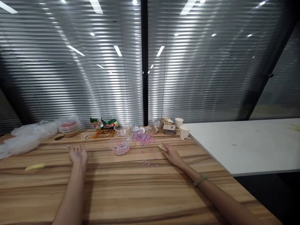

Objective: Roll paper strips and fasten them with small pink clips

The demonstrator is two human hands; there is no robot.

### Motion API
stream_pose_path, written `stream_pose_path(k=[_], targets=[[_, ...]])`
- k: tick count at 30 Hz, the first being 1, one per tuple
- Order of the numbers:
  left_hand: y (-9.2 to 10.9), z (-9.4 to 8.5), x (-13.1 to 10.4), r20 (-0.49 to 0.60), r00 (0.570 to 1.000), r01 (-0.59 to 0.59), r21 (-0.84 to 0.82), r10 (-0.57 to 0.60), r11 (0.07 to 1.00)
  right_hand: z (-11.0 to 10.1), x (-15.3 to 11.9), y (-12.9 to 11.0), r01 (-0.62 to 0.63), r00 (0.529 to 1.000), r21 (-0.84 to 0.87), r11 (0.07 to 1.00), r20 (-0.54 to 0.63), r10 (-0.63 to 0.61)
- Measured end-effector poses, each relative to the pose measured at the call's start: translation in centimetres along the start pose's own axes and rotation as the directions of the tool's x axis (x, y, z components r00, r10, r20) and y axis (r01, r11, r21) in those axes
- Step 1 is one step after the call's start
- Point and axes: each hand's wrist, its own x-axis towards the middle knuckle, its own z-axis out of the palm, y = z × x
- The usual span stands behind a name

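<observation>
The tan strip [161, 146] is in the right grip [171, 154], just right of the frame's centre and below the middle, pinched between thumb and fingers. Just beyond the strip, up and to its left, lies a loose pile of pink and purple rings [142, 138]; a few strays [147, 163] lie lower, left of the hand. Left of the pile stands a clear bowl [112, 144], partly filled with similar rings.

The right arm reaches in from the lower right corner, a green bracelet [200, 180] on its wrist, with the back of the hand up. Whether the hand touches the counter [131, 193] cannot be told. The left arm rises from the lower left; its grip [78, 154] is palm up, fingers loosely spread and slightly curled, just below a pale piece [84, 137] at centre left.
</observation>
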Motion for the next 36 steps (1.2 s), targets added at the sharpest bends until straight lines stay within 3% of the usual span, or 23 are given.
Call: stream_pose_path(k=[2, 4, 7, 8, 9, 11, 13, 14, 17, 18, 21, 25, 28, 30, 36], targets=[[0.0, 1.4, -1.4, -0.043, 0.997, 0.063, -0.028, -0.064, 0.998, 0.0, 0.0, 0.1, -0.037, 0.999, -0.031, 0.999, -0.001, 0.037], [0.6, 3.6, -3.1, -0.038, 0.999, 0.024, -0.026, -0.025, 0.999, 0.0, 0.0, 0.3, -0.062, 0.998, -0.050, 0.997, -0.014, 0.062], [2.5, 6.8, -6.7, 0.007, 0.993, -0.120, 0.043, 0.120, 0.992, -0.1, -0.1, 0.3, -0.078, 0.997, -0.059, 0.995, -0.022, 0.076], [3.1, 7.6, -8.2, 0.088, 0.963, -0.265, 0.138, 0.255, 0.954, -0.2, -0.2, 0.3, -0.082, 0.997, -0.058, 0.995, -0.019, 0.081], [3.7, 8.3, -10.0, 0.194, 0.911, -0.398, 0.179, 0.364, 0.900, -0.2, -0.3, 0.2, -0.087, 0.996, -0.054, 0.995, -0.017, 0.087], [4.6, 9.3, -13.7, 0.412, 0.759, -0.599, 0.137, 0.504, 0.789, -0.4, -0.5, 0.0, -0.099, 0.995, -0.033, 0.995, -0.020, 0.098], [4.9, 10.0, -17.4, 0.615, 0.611, -0.660, 0.048, 0.499, 0.750, -0.6, -0.7, -0.4, -0.107, 0.994, 0.015, 0.994, -0.036, 0.108], [4.9, 10.3, -19.0, 0.701, 0.559, -0.637, 0.022, 0.442, 0.771, -0.7, -0.8, -0.7, -0.109, 0.993, 0.053, 0.993, -0.044, 0.111], [4.0, 10.8, -22.3, 0.834, 0.504, -0.477, 0.050, 0.227, 0.877, -1.2, -0.9, -2.1, -0.140, 0.989, 0.220, 0.965, -0.022, 0.148], [3.5, 10.9, -22.7, 0.851, 0.503, -0.406, 0.079, 0.150, 0.910, -1.4, -0.8, -2.8, -0.171, 0.985, 0.287, 0.943, 0.013, 0.174], [2.5, 11.1, -22.9, 0.862, 0.503, -0.129, 0.140, -0.056, 0.982, -1.6, -0.7, -4.8, -0.248, 0.969, 0.487, 0.837, 0.130, 0.211], [2.3, 11.0, -22.3, 0.888, 0.426, 0.254, 0.062, -0.169, 0.965, -1.1, -1.4, -6.7, -0.327, 0.936, 0.650, 0.686, 0.325, 0.137], [2.7, 10.8, -22.4, 0.895, 0.391, 0.326, 0.081, -0.213, 0.942, -0.6, -2.4, -7.2, -0.369, 0.892, 0.662, 0.653, 0.449, 0.050], [2.9, 10.7, -22.5, 0.886, 0.386, 0.325, 0.130, -0.256, 0.937, -0.4, -2.8, -7.4, -0.378, 0.883, 0.666, 0.643, 0.469, 0.033], [3.1, 10.7, -22.7, 0.858, 0.365, 0.389, 0.212, -0.361, 0.896, -0.8, -3.1, -7.8, -0.431, 0.888, 0.654, 0.621, 0.429, 0.164]])
